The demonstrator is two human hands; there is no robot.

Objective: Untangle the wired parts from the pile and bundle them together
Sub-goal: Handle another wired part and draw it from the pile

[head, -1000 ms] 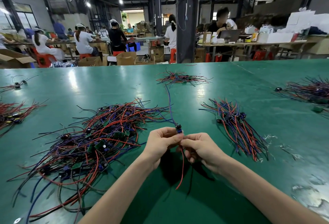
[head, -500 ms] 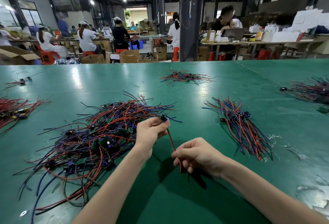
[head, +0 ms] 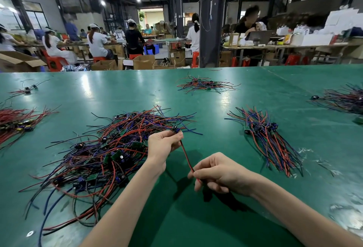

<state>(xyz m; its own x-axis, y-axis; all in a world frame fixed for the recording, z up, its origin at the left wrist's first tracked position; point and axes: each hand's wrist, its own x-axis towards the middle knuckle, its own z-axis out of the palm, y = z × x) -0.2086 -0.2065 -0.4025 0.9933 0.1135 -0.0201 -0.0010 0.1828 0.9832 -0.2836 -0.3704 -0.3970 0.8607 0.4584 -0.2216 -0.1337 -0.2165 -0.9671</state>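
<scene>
- Pinching the wired part [head: 176, 129] at its dark head, the left hand [head: 164, 144] lifts it beside the tangled pile [head: 110, 154].
- Right hand [head: 218, 173] curls round its red wire [head: 186, 156], stretched taut above the green table [head: 225, 225].

Glossy green table [head: 216, 97]; smooth plastic-sheathed wires in the pile [head: 102, 148]; matt brown cardboard boxes [head: 144, 62].

Your left hand [head: 164, 144] and your right hand [head: 218, 174] are both bare. Your left forearm [head: 121, 203] and right forearm [head: 284, 203] are bare too, slim and uncovered along all the length that shows, down to the lower edge.
</scene>
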